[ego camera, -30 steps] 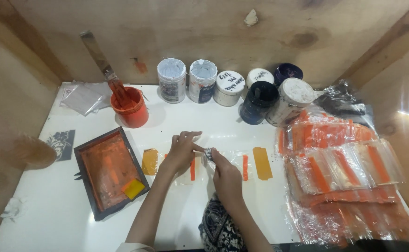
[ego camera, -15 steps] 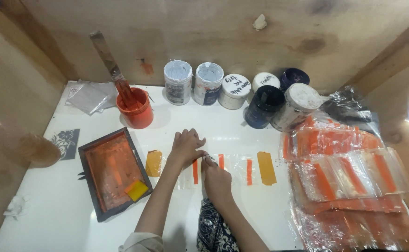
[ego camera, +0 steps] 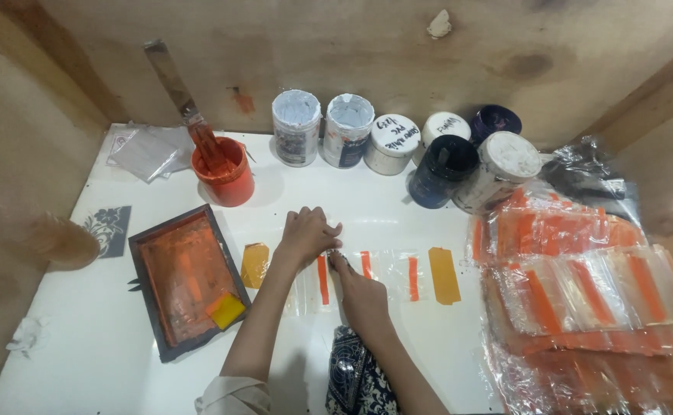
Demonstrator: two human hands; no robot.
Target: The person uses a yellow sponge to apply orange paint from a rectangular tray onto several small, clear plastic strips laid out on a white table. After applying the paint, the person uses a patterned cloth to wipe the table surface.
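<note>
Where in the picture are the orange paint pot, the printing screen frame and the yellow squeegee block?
orange paint pot (ego camera: 225, 180), head view, its front wall.
printing screen frame (ego camera: 142, 247), head view, its dark left border.
yellow squeegee block (ego camera: 227, 310), head view, its top face.

My white table (ego camera: 106, 353) carries an orange paint tub (ego camera: 225, 175), lidded jars (ego camera: 398, 146), a framed printing screen (ego camera: 186, 278) and stacked orange-striped plastic bags (ego camera: 582, 307).

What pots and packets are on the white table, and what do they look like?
Orange tub: back left, round, spatula standing in it.
Two labelled jars: back middle, pale lids.
White-lidded jars: back, handwriting on lids.
Dark jars: back right, navy.
Clear packets: stacked right, orange stripes.
Clear packets under both hands: middle, orange stripes.
</note>
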